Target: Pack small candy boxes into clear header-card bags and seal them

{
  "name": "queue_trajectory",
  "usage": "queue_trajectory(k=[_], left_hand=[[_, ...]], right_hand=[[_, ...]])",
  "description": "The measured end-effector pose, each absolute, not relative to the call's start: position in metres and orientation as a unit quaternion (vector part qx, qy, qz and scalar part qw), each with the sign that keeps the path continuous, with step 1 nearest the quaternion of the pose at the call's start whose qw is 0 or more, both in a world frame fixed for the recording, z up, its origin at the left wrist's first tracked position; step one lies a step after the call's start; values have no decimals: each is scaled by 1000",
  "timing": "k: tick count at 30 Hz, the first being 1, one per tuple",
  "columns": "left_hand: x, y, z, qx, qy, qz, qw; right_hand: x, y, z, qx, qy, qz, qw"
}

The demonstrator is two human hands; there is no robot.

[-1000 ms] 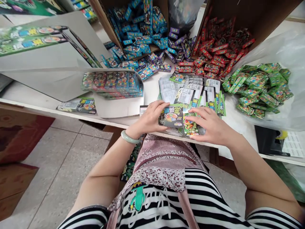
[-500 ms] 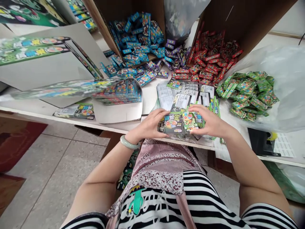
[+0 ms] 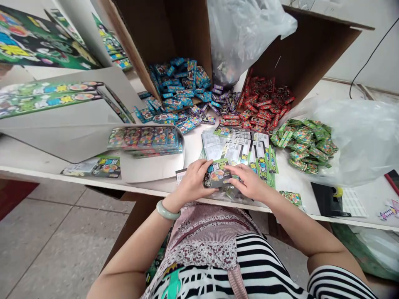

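A dark printed packet (image 3: 217, 174) with a green top edge is held flat above the table's front edge. My left hand (image 3: 197, 179) grips its left side, thumb below and fingers above. At its right edge, my right hand (image 3: 247, 181) closes its thumb and fingertips on the packet. Just beyond lies a spread of printed packets (image 3: 238, 149) with white label sides and green edges, overlapping one another. Clear plastic lies beneath my hands, partly hidden.
Small blue boxes (image 3: 182, 89) and red boxes (image 3: 264, 101) spill from cardboard cartons, with purple boxes (image 3: 229, 101) between them. Green boxes (image 3: 307, 143) lie on a plastic bag (image 3: 358, 141) at right. A display box (image 3: 143, 141) of rowed boxes stands left. A black stapler-like object (image 3: 328, 199) lies right.
The small green box that my right hand held against the packet no longer shows. My right hand has moved left to the packet's edge. The camera view has tilted up.
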State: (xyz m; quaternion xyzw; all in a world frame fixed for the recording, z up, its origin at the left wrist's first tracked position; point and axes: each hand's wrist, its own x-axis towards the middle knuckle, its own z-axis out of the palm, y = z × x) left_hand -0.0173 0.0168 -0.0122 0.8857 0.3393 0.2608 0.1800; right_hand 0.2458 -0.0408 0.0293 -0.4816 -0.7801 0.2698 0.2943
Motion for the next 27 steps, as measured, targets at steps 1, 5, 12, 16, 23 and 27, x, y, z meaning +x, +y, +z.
queue_trajectory(k=[1,5,12,16,23,27], left_hand=[[-15,18,-12,886,343,257,179],[-13,23,-5,873,371,253,191],[-10,24,5,868,376,240,218],[-8,28,4,864,382,240,224],[1,35,0,868,370,238,230],[-3,33,1,865,380,244,220]], right_hand=[[256,-33,27,-497,-764,277,305],[329,44,19,-677,-669,141,274],[396,183,-5,-775,-627,23,78],[394,198,-21,-773,-633,11,37],[408,203,-14,-768,-638,34,42],[406,193,2,-764,-635,52,102]])
